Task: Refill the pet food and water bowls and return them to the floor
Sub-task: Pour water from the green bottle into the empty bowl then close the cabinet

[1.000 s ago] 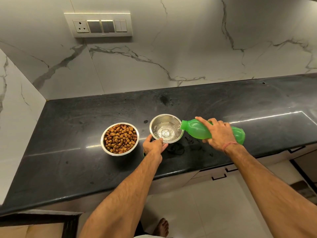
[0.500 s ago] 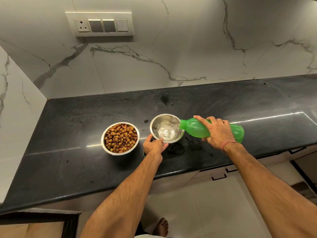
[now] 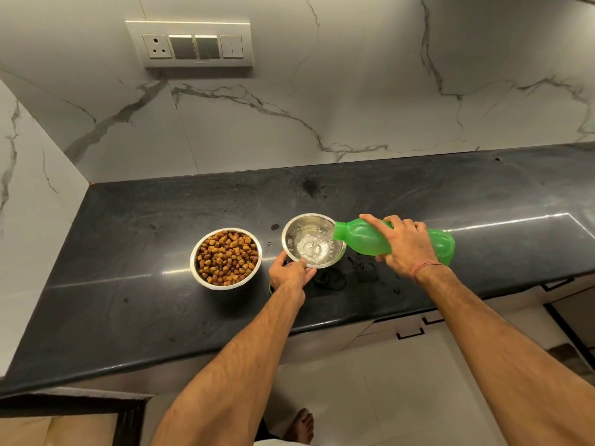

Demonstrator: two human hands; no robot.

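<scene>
A dark stone table (image 3: 128, 284) runs along a white marble wall, with one switch panel (image 3: 190, 43) mounted on the wall above it. Two steel bowls sit side by side on the table, close together but not touching. The food bowl (image 3: 226, 258), on the left, is full of brown kibble. The water bowl (image 3: 314, 240), on the right, holds a shallow pool of water. The left hand (image 3: 289, 273) steadies the water bowl, its fingers pinching the near rim. The right hand (image 3: 404, 244) is wrapped around one green bottle (image 3: 363, 241), tipped on its side with its mouth over the bowl's right rim, water streaming in. A dark tangled cord (image 3: 331, 280) lies on the table just in front of the water bowl. A red thread (image 3: 425, 267) circles the right wrist. One bare foot (image 3: 302, 426) shows on the pale tile floor below.
</scene>
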